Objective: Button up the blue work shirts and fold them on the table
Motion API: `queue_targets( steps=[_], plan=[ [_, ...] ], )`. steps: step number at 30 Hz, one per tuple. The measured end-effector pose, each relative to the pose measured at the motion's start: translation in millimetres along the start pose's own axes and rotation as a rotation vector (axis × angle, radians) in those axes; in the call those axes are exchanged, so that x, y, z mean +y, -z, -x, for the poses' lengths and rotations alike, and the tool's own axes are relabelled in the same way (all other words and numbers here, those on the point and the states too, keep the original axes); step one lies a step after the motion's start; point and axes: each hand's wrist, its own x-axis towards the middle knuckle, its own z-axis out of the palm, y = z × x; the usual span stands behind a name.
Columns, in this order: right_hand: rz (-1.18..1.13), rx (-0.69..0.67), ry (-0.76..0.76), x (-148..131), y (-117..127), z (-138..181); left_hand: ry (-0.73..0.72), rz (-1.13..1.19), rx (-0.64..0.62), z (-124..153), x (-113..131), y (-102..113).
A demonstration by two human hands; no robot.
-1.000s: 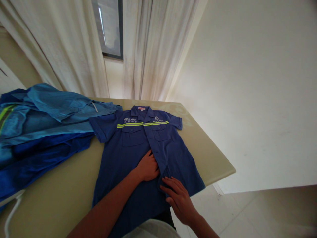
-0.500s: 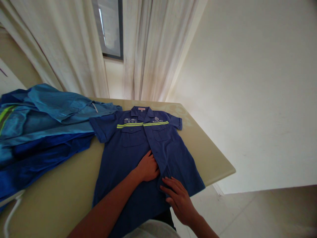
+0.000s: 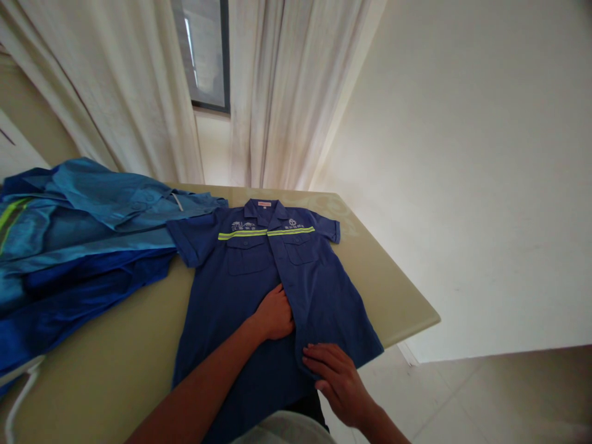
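Observation:
A dark blue short-sleeved work shirt (image 3: 245,290) lies front up, collar away from me, with a yellow-green reflective stripe across its chest. My left hand (image 3: 274,313) rests on one front panel, fingers pointing toward the collar. Its thumb side is tucked by the overlapping button edge, so part of it is hidden. Near the lower hem, my right hand (image 3: 337,382) lies over the other front panel. Its fingers are stretched out close together at the button edge, with the thumb apart from them by the hem.
Light blue and brighter blue garments (image 3: 106,216) are heaped at the left, touching the shirt's sleeve. A white hanger-like piece (image 3: 21,394) sticks out at lower left. The pale table (image 3: 388,290) ends in a corner at the right, beside a white wall (image 3: 485,185). Curtains (image 3: 296,92) hang behind.
My right hand has moved slightly toward me, its fingers closer together. The folded, bunched front edge of the shirt now lies flatter. My left hand has barely moved.

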Motion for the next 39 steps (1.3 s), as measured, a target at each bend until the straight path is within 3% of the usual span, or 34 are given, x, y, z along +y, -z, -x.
queue_targets(
  steps=[4,9,11,14,17,21,26,29,35,39],
  plan=[
    [-0.05,0.11,0.01,-3,19,-23,-0.026,-0.013,0.006,1,3,-3],
    [0.159,0.165,-0.211,5,27,-108,-0.033,-0.025,-0.032,6,13,-5],
    [0.255,0.129,-0.334,15,21,-152,-0.021,-0.03,-0.042,9,17,-4],
    [0.345,-0.03,-0.498,35,5,-210,-0.015,-0.031,-0.049,12,23,1],
    [0.382,-0.187,-0.592,56,-6,-243,-0.008,-0.028,-0.044,13,26,6],
    [0.302,-0.148,-0.677,75,-15,-246,0.011,-0.018,-0.044,14,27,8],
    [0.222,-0.062,-0.608,80,-26,-234,0.042,0.018,-0.053,14,27,6],
    [0.219,-0.032,-0.642,83,-29,-237,0.065,0.021,-0.068,14,25,6],
    [-0.124,0.193,-0.751,103,-27,-243,0.095,0.041,-0.084,14,28,7],
    [-0.145,0.137,-0.732,107,-27,-239,0.252,0.058,-0.054,3,23,19]
  ],
)
